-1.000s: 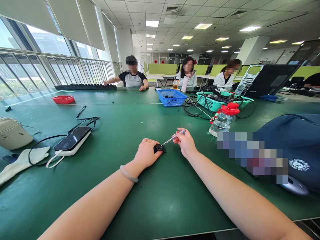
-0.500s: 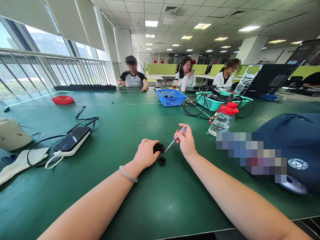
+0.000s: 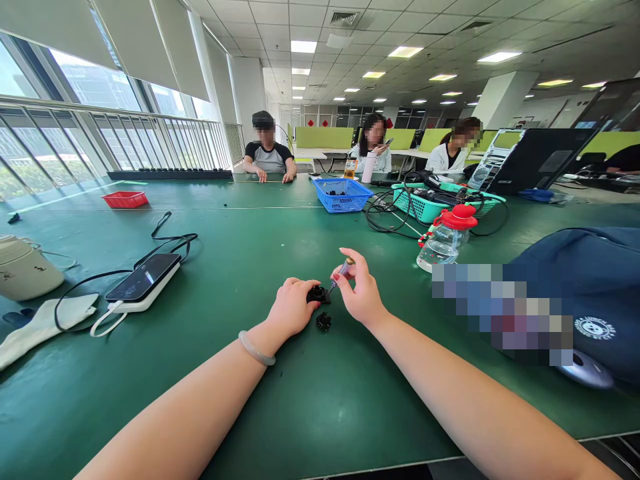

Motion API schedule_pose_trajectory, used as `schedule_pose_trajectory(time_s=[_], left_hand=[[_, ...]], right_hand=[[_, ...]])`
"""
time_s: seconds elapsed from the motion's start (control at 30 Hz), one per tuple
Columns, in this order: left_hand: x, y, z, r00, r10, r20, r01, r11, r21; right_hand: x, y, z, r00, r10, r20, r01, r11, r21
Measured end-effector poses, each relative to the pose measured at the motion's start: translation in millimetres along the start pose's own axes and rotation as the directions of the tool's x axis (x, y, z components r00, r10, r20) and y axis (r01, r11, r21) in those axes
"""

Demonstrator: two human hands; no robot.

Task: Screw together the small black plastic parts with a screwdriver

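Observation:
My left hand (image 3: 294, 305) grips a small black part (image 3: 318, 294) with a round opening, holding it down on the green table (image 3: 260, 233). In my right hand (image 3: 361, 288) is a slim screwdriver (image 3: 345, 268) with a clear handle, tilted down and to the left. Its tip meets or nearly meets the right end of the black part; exact contact is too small to tell. Just in front of that part lies a second small black piece (image 3: 323, 322), touched by neither hand.
To the left, a phone (image 3: 146, 277) rests on a white block with cables. Farther off stand a red tray (image 3: 125, 199), a blue basket (image 3: 345, 199) and a green basket (image 3: 425, 208). A red-lidded bottle (image 3: 444, 240) and a dark bag (image 3: 575, 267) sit right. Several people sit beyond.
My right hand has moved left and closer to the black part, bringing the screwdriver more upright. My left hand has stayed in place. Across the table, a person's hand has shifted.

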State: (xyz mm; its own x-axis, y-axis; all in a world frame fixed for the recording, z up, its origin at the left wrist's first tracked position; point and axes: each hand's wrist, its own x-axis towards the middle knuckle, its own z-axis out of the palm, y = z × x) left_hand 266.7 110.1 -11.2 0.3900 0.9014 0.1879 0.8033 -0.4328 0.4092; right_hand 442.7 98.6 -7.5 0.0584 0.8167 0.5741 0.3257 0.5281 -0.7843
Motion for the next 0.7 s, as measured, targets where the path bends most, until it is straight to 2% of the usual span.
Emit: schedule_pose_trajectory(time_s=[0.1,0.17,0.43,0.6,0.7], left_hand=[[0,0,0.0,1.0,-0.004,0.001,0.004,1.0,0.003],[0,0,-0.2,1.0,-0.008,0.007,0.008,1.0,0.005],[1,0,-1.5,1.0,-0.003,0.006,0.003,1.0,0.017],[3,-1,-1.9,1.0,-0.001,0.015,0.001,0.999,0.054],[3,-1,-1.9,0.999,0.033,0.008,-0.034,0.997,0.071]], right_hand=[[0,0,1,0.995,-0.003,-0.101,0.004,1.0,0.004],[2,3,1,0.992,0.007,-0.126,-0.006,1.0,0.011],[5,13,1,0.994,0.104,-0.039,-0.104,0.995,0.008],[0,2,-1,0.985,-0.062,-0.163,0.079,0.992,0.098],[-5,-4,1,0.988,-0.136,-0.067,0.143,0.982,0.123]])
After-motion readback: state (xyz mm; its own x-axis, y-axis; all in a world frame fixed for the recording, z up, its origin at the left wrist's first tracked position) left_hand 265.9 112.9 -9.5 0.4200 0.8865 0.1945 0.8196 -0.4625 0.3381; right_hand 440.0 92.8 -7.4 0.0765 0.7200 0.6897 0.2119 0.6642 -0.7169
